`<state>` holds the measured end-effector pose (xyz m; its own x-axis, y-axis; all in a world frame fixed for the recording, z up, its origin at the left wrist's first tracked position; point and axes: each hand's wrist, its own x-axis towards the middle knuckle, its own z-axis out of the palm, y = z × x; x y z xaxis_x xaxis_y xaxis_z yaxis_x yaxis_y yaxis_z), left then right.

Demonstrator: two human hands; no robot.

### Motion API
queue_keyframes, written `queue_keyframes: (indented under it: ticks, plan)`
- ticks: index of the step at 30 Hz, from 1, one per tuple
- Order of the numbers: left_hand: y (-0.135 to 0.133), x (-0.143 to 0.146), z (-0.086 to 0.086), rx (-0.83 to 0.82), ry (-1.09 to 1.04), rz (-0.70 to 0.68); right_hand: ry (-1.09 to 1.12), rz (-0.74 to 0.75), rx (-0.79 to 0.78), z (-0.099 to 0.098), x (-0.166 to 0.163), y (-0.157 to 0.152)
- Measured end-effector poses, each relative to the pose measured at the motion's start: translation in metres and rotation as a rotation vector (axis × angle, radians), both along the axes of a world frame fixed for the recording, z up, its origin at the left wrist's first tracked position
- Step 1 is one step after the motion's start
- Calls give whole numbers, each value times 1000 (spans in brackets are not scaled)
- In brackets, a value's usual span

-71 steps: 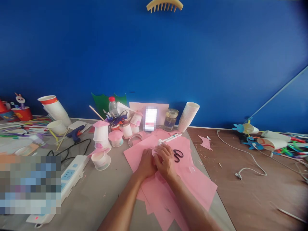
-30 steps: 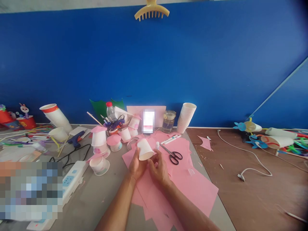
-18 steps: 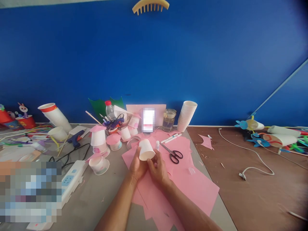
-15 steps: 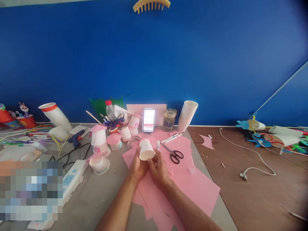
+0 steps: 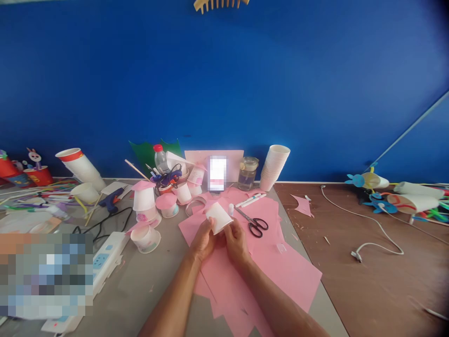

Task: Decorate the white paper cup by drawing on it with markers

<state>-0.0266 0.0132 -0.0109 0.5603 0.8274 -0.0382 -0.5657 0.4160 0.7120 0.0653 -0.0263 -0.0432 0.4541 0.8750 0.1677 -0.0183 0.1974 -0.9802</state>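
A plain white paper cup [image 5: 218,219] is held tilted over the pink sheets, its rim facing down and to the right. My left hand [image 5: 204,241] is closed on the cup's left side, thumb on its wall. At the rim, my right hand [image 5: 235,239] has its fingers bent against the cup's lower right; its fingertips are partly hidden. Pink paper sheets [image 5: 294,276] lie spread beneath both hands. Black-handled scissors [image 5: 257,226] rest on the paper to the right, near white pens [image 5: 250,200] and a small white-capped tube [image 5: 230,209].
Pink-decorated paper cups [image 5: 143,199] stand left of the hands. Behind are a lit phone [image 5: 217,173], a glass jar [image 5: 248,173] and a stack of paper cups [image 5: 275,167]. A power strip [image 5: 105,257] and a glue gun [image 5: 112,199] lie left; a white cable [image 5: 379,245] lies right.
Between my hands the cup has turned, so its open mouth no longer faces me and its side wall shows. My right hand has shifted slightly along the rim.
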Motion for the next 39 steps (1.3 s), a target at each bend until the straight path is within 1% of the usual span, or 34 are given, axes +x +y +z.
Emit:
queue_keyframes:
  ticks: [4,8,11,17,19,22,26,30,32,34,37,39]
  plan:
    - [0,-1,-2,72,14,-11,24,-36,12,6,-1,-1]
    - [-1,0,-1,176,76,-20,-43,-80,95,6,2,-1]
    - [-3,-1,0,193,88,-32,-207,-147,130,3,7,-2]
    - [-5,-1,3,197,-4,-34,-673,-295,234,3,22,-1]
    - [-6,0,4,209,-14,-30,-763,-330,263,5,25,-1]
    - [-7,2,4,197,-16,-15,-833,-344,297,7,27,0]
    - [-6,0,3,122,-44,22,-840,-334,318,8,22,-1]
    - [-1,-7,4,-42,-123,49,-714,-339,312,8,15,-2]
    - [3,-11,4,-119,-159,81,-621,-361,272,9,16,-2]
    - [7,-14,3,-167,-162,132,-542,-414,214,10,21,0]
    - [11,-13,0,-195,-105,199,-453,-491,118,11,31,3]
    - [11,-11,-2,-183,-57,231,-426,-512,63,12,38,4]
